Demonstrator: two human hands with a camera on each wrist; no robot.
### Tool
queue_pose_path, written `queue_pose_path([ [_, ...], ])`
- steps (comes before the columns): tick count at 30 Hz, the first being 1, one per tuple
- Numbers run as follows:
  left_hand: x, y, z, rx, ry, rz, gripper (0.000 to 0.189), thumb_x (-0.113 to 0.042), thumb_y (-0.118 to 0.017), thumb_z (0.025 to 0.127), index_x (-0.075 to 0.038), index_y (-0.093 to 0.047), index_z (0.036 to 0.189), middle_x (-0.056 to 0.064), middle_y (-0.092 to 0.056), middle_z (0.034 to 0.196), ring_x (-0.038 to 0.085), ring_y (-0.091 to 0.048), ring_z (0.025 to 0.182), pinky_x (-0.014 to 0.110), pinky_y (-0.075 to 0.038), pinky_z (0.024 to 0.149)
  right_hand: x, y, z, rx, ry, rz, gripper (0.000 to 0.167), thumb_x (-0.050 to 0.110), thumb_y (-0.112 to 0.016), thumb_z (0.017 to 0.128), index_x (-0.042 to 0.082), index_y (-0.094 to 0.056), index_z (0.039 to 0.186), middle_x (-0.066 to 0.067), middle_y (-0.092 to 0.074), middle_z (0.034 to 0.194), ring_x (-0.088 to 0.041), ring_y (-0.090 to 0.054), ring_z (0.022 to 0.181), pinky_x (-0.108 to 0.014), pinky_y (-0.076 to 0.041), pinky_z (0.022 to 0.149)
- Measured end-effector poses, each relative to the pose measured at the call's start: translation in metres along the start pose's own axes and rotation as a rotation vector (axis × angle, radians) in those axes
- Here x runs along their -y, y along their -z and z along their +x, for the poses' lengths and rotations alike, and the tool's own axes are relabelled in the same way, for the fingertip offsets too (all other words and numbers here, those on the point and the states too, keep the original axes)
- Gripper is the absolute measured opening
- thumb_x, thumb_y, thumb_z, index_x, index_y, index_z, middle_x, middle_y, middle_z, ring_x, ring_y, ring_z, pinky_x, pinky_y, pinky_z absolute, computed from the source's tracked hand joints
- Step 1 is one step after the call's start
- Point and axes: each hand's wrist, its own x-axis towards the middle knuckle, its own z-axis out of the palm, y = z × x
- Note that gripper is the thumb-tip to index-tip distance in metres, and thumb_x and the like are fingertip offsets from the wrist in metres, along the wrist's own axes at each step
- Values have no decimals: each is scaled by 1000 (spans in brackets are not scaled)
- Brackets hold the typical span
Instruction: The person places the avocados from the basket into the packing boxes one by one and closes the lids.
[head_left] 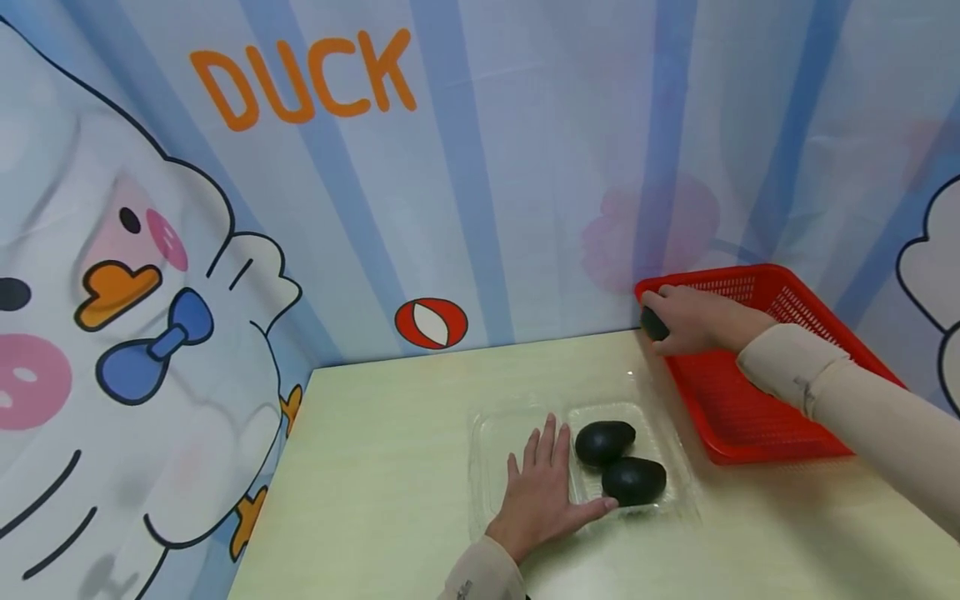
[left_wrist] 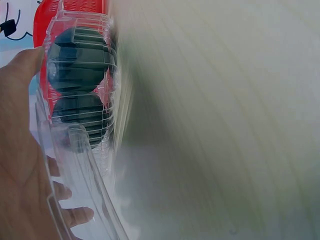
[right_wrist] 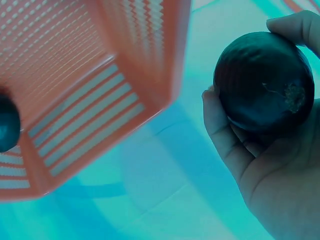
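My right hand (head_left: 693, 318) grips a dark avocado (head_left: 655, 324) over the near left rim of the red basket. In the right wrist view, fingers and thumb curl round this avocado (right_wrist: 265, 82), its stem end showing. Two more dark avocados (head_left: 604, 442) lie side by side in the right half of a clear plastic clamshell box (head_left: 487, 467). With fingers spread and straight, my left hand (head_left: 536, 496) rests on the box's left half, the thumb beside the lower avocado (head_left: 634, 481). The left wrist view shows both avocados through the box's ribbed clear wall (left_wrist: 107, 75).
The red perforated basket (head_left: 750, 417) stands at the table's right, against the backdrop. A dark rounded thing (right_wrist: 7, 122) shows at the left edge of the right wrist view, cut off. The pale table (head_left: 375, 475) meets a duck-print cloth (head_left: 525, 167) behind and left.
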Motion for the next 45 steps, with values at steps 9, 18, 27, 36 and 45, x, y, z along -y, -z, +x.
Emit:
queue_pose_path([
  [9,-2,2,4,13,21,20,116,-93,-39,78,-18,-18,164,3,-5,172,33,-25,153,70,-34,109,42,-13,-8,76,100,-7,75,35,-85,78,6,-51,139,-20,-61,129,-32,-63,107,-50,-59,85],
  [18,-3,3,4,35,27,16,116,-93,-39,77,-20,-18,164,2,-5,172,33,-24,154,69,-33,110,58,-40,-7,240,98,-49,90,37,-93,71,8,-50,144,-17,-60,138,-35,-65,113,-52,-58,88],
  [27,-2,1,4,32,31,23,117,-94,-39,76,-20,-17,164,0,-4,172,32,-23,154,68,-32,111,63,-56,-10,311,95,-41,77,38,-91,73,20,-56,139,-15,-60,134,-30,-65,105,-52,-60,83],
  [36,-2,3,3,33,31,30,117,-94,-39,76,-19,-18,164,2,-5,172,33,-24,154,69,-33,110,61,-70,-11,268,112,-58,85,48,-90,71,12,-57,140,-14,-65,130,-32,-67,106,-53,-58,87],
  [45,-1,2,2,16,27,45,115,-92,-40,78,-19,-18,164,3,-7,172,33,-25,153,69,-35,109,58,-80,-6,268,154,-89,59,46,-87,76,13,-67,121,-3,-70,95,-18,-61,79,-40,-60,77],
])
